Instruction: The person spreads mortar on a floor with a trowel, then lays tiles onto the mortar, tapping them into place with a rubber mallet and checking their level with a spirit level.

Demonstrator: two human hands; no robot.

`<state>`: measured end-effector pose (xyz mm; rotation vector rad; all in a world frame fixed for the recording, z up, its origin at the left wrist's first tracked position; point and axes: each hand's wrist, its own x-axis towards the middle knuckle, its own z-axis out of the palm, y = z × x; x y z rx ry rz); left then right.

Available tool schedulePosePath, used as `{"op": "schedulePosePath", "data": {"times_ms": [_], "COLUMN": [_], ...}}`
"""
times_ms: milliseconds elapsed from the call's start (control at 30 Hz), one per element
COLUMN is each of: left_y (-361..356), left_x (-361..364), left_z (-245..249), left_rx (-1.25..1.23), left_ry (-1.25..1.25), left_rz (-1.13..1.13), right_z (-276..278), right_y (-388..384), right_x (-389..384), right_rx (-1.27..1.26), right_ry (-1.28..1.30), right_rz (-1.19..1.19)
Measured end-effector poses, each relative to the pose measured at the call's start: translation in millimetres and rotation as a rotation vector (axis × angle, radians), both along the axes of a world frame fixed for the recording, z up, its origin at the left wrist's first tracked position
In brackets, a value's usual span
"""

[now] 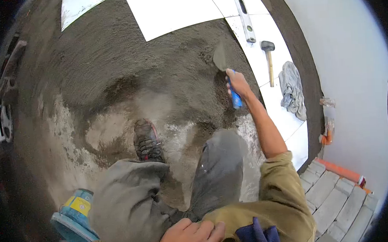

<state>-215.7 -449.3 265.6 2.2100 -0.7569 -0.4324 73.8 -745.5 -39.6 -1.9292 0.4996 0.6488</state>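
Observation:
My right hand [238, 84] is closed round the blue handle of a trowel [220, 58]. The trowel's grey blade points away from me, on or just over the dark mortar bed [177, 47], close to the edge of the white tiles [268, 69]. At the bottom of the view my left hand [191, 236] lies against my clothing near my bent leg, its fingers curled; whether anything is under them is hidden.
On the right-hand tiles are a spirit level [243, 15], a rubber mallet [269, 58] and a grey rag [291, 89]. A white wall [347, 38], orange pipe [340, 170] and stacked bricks [332, 197] stand right. A teal bucket [76, 215] is lower left.

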Motion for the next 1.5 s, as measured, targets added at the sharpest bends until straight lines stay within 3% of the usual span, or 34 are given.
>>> {"op": "schedulePosePath", "data": {"times_ms": [33,100,133,200,300,433,567,700,867,967,1100,1233,1367,1400,1433,1500], "left_y": [-1.9,-3.1,-2.0,-3.9,-7.7,-10.5,-14.7,-12.9,-3.5,-4.7,-11.6,-4.5,-0.3,1.2,2.6,6.0], "left_x": [-0.2,3.5,4.7,3.7,-6.3,-13.7,-7.7,-9.2,-3.9,-1.8,-4.0,3.4,2.8,0.3,-0.5,1.8], "left_z": [-0.2,-0.1,0.3,1.0,-0.7,-8.1,-4.4,-5.2,0.8,0.6,-3.5,1.6,6.9,6.0,4.7,6.5], "left_rx": [-0.019,-0.044,-0.073,-0.073,-0.037,-0.045,-0.051,-0.070,-0.009,-0.014,-0.087,-0.059,-0.084,-0.067,-0.049,-0.032], "left_ry": [-0.025,-0.036,-0.042,-0.030,-0.009,-0.008,-0.058,-0.025,0.018,-0.012,-0.023,0.022,0.141,0.118,0.092,0.080], "left_rz": [0.018,0.047,0.050,0.093,0.119,0.065,0.074,0.054,0.031,0.029,0.066,-0.074,-0.053,-0.063,-0.071,-0.073], "right_z": [7.4,28.8,40.4,67.5,85.1,43.9,8.7,5.2,7.9,11.5,-3.3,-2.0,1.9,-27.5,-25.6,-9.6], "right_y": [-10.5,-19.6,-17.0,-3.6,32.3,105.1,191.5,177.8,97.8,101.6,168.2,185.3,117.2,95.8,72.4,45.2], "right_x": [-0.4,-0.4,-7.0,-20.6,-27.4,-43.7,-62.2,-48.8,-33.1,-24.4,4.2,36.1,74.0,90.1,99.1,82.6], "right_rx": [0.002,-0.381,-0.370,-0.578,-0.696,-0.380,-0.334,-0.410,-0.563,-0.411,-0.304,-0.392,-0.484,-0.586,-0.587,-0.601], "right_ry": [-0.002,-0.151,-0.156,-0.426,-0.358,-0.432,-0.454,-0.359,-0.403,-0.412,-0.543,-0.297,-0.227,-0.341,-0.387,-0.484], "right_rz": [0.018,0.603,0.621,0.707,0.670,0.614,0.833,0.773,0.470,0.424,0.399,0.282,0.243,0.261,0.460,0.404]}}
